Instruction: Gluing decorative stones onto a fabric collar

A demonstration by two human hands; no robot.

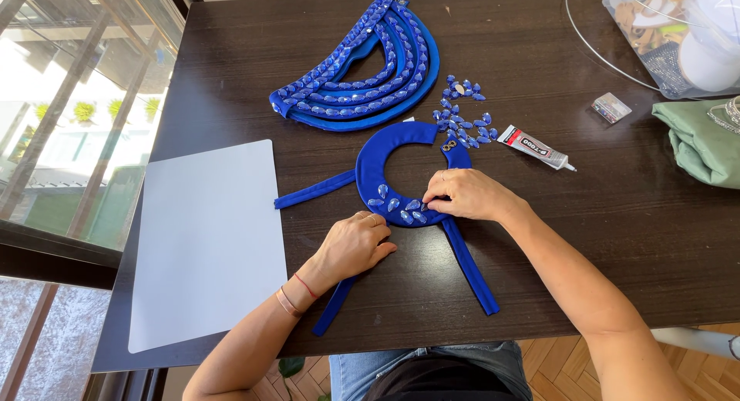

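At the near edge of a dark wooden table [601,216], a person is working over a blue fabric collar [375,164], a curved piece lying flat at the table's middle with blue straps [470,268] trailing toward the seat. The right hand [469,194] is pressing down on the collar's lower rim, fingers curled and pinched together beside a row of blue teardrop gems [398,204] already sitting on the fabric; whether a gem is caught between the fingertips cannot be told. The left hand [353,243] is resting loosely curled, knuckles up, just below the collar's edge, touching or nearly touching it, gripping nothing visible.

Just beyond the collar, a scatter of loose gems [461,114] is lying between it and a larger beaded neckpiece [361,70], finished in curved rows. A small glue tube [535,147] is lying to the right of the loose gems, cap pointing away from the collar. To the left, a pale grey mat [206,239] is covering the table's corner beside a window. At the far right, a green cloth [697,143], a small packet [611,107] and a clear plastic box [671,31] of supplies are sitting well apart from the hands. Nothing is lying between the hands and the collar.
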